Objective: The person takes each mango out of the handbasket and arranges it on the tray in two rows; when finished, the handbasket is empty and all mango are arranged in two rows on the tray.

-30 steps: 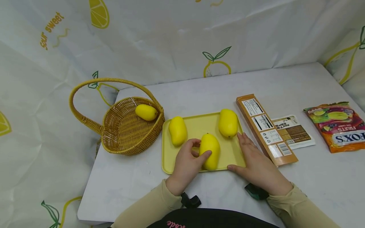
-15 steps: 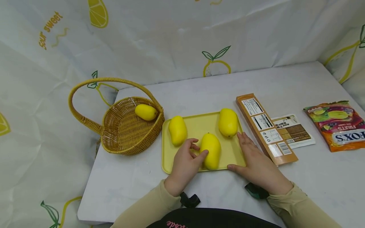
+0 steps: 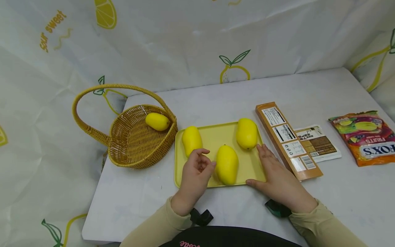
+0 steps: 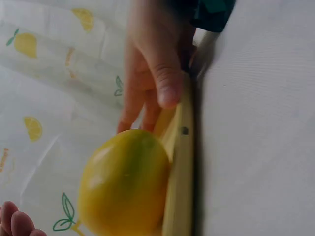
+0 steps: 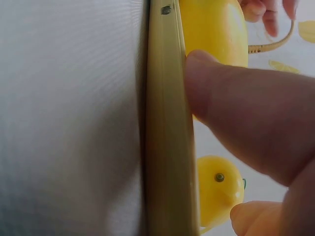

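Three yellow mangoes lie on a pale yellow tray (image 3: 216, 132): a front mango (image 3: 227, 168), a left mango (image 3: 192, 139) and a right mango (image 3: 247, 133). My left hand (image 3: 194, 173) hovers over the tray's front left part, fingers loosely bent and holding nothing. It is a small gap away from the front mango and overlaps the left one's lower end. My right hand (image 3: 279, 178) rests along the tray's right front corner with straight fingers. In the right wrist view its thumb (image 5: 246, 108) touches the tray's rim.
A wicker basket (image 3: 132, 147) with a tall handle stands left of the tray and holds one mango (image 3: 157, 121). Right of the tray lie a long brown box (image 3: 287, 140), a brown and white packet (image 3: 319, 145) and a Fox's candy bag (image 3: 364, 137).
My left hand has let go of the front mango and drawn back to the left. The right hand, the tray and the mangoes stay in place.
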A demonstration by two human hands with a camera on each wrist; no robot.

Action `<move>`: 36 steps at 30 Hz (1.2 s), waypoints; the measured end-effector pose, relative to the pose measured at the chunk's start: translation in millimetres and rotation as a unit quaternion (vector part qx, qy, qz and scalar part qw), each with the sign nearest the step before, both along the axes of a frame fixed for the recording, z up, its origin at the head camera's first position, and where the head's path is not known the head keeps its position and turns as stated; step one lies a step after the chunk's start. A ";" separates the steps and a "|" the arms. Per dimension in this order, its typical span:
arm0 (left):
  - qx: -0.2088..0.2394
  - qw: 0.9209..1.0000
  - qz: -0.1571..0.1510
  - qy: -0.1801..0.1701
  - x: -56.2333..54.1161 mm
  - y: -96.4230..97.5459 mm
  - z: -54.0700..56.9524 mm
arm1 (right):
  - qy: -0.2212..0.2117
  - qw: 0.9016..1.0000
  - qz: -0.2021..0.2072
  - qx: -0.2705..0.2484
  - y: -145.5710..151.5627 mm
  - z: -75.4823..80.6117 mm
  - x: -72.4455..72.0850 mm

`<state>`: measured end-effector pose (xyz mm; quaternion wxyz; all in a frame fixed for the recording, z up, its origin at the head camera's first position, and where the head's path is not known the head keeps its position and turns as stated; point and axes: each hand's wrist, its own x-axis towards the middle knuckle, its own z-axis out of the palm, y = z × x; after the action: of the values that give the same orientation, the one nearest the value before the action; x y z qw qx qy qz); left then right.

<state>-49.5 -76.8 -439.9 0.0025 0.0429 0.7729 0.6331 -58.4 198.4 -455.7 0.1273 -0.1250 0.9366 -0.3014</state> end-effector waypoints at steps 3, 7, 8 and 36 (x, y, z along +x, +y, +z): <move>0.038 0.999 0.008 -0.020 -0.3 -9.1 10.0 | -0.003 1.000 0.000 -0.001 0.2 0.5 -0.5; 0.080 0.995 0.041 -0.053 -3.5 -27.8 26.4 | -0.007 1.000 -0.001 -0.002 0.2 1.1 -0.6; 0.094 0.993 0.052 -0.058 -5.4 -33.8 30.7 | -0.006 1.000 -0.002 -0.003 0.4 1.2 -0.2; 0.506 0.785 0.196 -0.298 -109.2 -186.6 78.1 | 0.008 1.000 -0.002 0.001 1.4 0.6 0.9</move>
<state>-158.6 -263.4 -361.8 0.0868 -0.3053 0.2938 0.9016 -57.5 199.8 -455.1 0.1197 -0.1254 0.9381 -0.2998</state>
